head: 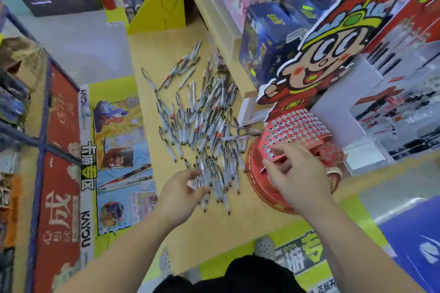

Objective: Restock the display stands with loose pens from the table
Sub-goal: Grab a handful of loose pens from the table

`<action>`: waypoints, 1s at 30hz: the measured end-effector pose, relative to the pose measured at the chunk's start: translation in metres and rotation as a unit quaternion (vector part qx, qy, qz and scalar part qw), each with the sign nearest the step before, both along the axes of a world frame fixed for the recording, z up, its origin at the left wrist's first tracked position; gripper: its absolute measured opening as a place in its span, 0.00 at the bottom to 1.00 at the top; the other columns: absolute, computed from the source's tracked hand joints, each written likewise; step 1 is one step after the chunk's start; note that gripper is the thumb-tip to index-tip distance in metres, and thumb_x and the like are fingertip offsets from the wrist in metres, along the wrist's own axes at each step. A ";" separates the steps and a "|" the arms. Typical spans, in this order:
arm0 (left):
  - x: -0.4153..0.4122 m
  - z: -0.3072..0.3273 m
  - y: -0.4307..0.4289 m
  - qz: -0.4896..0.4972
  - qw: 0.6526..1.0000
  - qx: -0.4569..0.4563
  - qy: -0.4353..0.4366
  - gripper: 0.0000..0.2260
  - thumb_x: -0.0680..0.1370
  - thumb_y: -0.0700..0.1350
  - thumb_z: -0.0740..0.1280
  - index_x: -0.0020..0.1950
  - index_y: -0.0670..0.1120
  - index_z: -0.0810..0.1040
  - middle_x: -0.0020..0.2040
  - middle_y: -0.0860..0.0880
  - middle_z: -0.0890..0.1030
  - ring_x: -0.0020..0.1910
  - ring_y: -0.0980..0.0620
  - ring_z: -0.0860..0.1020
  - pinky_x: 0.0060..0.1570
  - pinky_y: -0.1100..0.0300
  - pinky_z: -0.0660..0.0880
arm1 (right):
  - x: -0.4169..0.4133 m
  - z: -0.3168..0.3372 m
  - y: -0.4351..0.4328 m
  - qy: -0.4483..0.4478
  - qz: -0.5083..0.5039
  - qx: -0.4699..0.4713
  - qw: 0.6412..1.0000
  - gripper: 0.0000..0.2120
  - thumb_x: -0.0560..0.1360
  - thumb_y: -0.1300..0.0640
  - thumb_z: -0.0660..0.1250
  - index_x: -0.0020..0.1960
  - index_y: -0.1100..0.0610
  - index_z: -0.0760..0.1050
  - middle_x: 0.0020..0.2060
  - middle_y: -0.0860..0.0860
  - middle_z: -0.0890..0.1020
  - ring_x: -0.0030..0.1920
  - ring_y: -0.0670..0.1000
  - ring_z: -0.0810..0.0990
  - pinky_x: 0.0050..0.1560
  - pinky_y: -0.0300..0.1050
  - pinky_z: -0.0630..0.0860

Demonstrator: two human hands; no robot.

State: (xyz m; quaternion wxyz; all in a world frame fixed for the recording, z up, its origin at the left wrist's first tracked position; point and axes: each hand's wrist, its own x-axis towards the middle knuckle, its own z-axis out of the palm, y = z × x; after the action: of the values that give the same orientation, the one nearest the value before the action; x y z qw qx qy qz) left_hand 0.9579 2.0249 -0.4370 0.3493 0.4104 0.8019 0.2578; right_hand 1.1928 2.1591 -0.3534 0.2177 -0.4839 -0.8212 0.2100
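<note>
Many loose pens [202,121] heaped on table [154,54] | left hand [183,188] grips a few at near edge | right hand [300,173] fingers spread, touching holed red stand [297,126]

light wooden table [166,52] — heap of loose pens [204,126], round red display stand [269,188], yellow cardboard box [164,5]

We see through one wide-angle camera worn on the head, facing forward and steeply down, close above the surface [164,50]. The loose pens [204,126] fill the centre, the display stand [297,131] sits toward 3 o'clock, and the left grip [183,188] and right grip [300,173] enter from 6 o'clock, nearest the lens. Straight edges bow near the borders.
</note>
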 end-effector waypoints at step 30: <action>-0.298 -0.006 0.158 -0.236 0.966 -0.059 0.083 0.22 0.81 0.59 0.66 0.72 0.52 0.72 0.68 0.50 0.74 0.51 0.54 0.78 0.49 0.57 0.71 | -0.259 -0.074 0.012 0.000 -0.266 -0.315 0.911 0.26 0.80 0.39 0.67 0.73 0.48 0.70 0.70 0.47 0.73 0.66 0.50 0.75 0.64 0.48 0.74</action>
State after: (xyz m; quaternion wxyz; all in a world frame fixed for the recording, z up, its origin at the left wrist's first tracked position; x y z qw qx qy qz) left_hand 0.6596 2.1827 -0.4426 0.3560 0.5866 0.7225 0.0855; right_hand 0.9335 2.1711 -0.4278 0.1013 -0.7279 -0.5534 0.3920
